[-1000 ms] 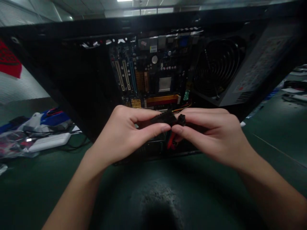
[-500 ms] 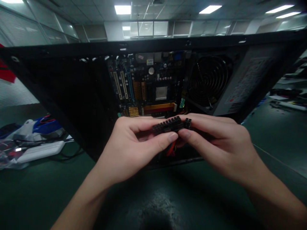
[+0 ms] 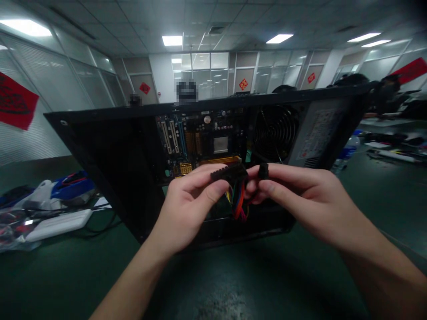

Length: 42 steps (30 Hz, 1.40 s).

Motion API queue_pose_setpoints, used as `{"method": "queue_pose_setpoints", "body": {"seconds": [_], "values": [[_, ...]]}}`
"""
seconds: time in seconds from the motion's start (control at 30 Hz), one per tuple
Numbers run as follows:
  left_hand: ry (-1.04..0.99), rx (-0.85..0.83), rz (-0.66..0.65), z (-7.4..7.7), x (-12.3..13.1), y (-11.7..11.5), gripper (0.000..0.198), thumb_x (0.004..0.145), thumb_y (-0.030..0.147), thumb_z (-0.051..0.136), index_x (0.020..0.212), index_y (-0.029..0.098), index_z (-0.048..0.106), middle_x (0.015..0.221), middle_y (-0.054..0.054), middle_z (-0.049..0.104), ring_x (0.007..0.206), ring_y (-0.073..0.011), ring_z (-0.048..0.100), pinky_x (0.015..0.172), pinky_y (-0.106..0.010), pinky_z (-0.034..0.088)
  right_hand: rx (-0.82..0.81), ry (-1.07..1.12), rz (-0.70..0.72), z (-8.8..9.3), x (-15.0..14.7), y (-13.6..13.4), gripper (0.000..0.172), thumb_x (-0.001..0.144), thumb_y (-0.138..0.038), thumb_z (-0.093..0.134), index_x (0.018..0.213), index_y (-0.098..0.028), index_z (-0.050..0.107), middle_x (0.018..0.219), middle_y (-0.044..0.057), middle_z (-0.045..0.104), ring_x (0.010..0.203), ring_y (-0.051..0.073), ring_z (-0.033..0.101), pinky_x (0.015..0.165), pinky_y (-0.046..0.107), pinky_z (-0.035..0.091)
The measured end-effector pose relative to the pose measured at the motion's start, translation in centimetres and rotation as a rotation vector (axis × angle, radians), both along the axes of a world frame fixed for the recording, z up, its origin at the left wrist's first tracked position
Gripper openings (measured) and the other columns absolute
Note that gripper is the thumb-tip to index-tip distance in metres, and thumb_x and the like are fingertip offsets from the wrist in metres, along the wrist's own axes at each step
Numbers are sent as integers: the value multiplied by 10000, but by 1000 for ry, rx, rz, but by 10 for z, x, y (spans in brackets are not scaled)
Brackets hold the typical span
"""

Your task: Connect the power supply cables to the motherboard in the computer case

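Note:
My left hand point(image 3: 191, 199) pinches a long black multi-pin power connector point(image 3: 228, 171) between thumb and fingers. My right hand point(image 3: 302, 201) pinches a small black connector block point(image 3: 263, 170) just to its right, with a narrow gap between the two pieces. Coloured wires point(image 3: 238, 201) hang down from them between my hands. Both hands hover in front of an open black computer case point(image 3: 110, 160). Inside it I see a motherboard point(image 3: 200, 140) and a power supply with a round fan point(image 3: 275, 130).
The case stands on a dark green table point(image 3: 233, 284). At the left lie a white flat device point(image 3: 58, 224), a blue and white object point(image 3: 68, 186) and cables. Red paper decorations hang on the glass office walls behind. More gear lies on tables at far right.
The view has tilted up, showing the ceiling and office. The small block in my right hand has come apart from the long connector in my left; half a second ago they sat joined in a row.

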<state>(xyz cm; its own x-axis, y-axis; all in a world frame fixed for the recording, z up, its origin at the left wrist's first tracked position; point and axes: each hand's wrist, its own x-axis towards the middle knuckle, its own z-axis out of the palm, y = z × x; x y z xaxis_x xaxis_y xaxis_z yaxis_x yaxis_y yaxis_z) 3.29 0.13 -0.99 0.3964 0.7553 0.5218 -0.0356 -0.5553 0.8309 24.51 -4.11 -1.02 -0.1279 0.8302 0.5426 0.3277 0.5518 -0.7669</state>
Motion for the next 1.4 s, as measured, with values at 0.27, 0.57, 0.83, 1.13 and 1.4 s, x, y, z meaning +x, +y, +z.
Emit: {"method": "queue_pose_setpoints", "body": {"seconds": [0.27,0.57,0.83,1.13,1.4], "values": [[275,416,248,10,-13,-5,242,934,274,626,1116,206,769,1108,-61,757,984,-212,714,886,-270,554,9,64,94,-3,-6,-1,275,1008,-335,550,1184,-186,702,954,62,744,842,166,737,742,251,650],[356,318,137,11,-14,-5,238,947,289,609,1091,184,767,1021,-57,769,862,-182,713,757,-228,549,-48,139,111,-8,-2,4,244,940,-348,666,1120,-187,693,975,69,760,846,188,756,711,260,660],[301,135,-19,13,-10,-7,278,951,306,608,1149,179,757,1073,-55,762,952,-197,707,847,-247,547,-26,156,77,-5,-3,6,221,866,-304,752,1058,-198,777,1037,74,754,833,181,750,706,248,662],[237,104,4,6,-8,-3,288,944,305,619,1162,169,749,1122,-64,751,979,-206,702,886,-272,549,-68,248,-15,-11,-7,8,286,770,-366,834,992,-188,802,902,69,782,705,198,755,701,318,675],[173,-67,-90,4,-3,-2,278,945,310,610,1129,162,756,1073,-59,754,962,-198,690,860,-270,552,-52,232,-74,-13,-7,13,299,738,-368,851,976,-193,808,852,68,785,705,214,755,693,341,671]]}}
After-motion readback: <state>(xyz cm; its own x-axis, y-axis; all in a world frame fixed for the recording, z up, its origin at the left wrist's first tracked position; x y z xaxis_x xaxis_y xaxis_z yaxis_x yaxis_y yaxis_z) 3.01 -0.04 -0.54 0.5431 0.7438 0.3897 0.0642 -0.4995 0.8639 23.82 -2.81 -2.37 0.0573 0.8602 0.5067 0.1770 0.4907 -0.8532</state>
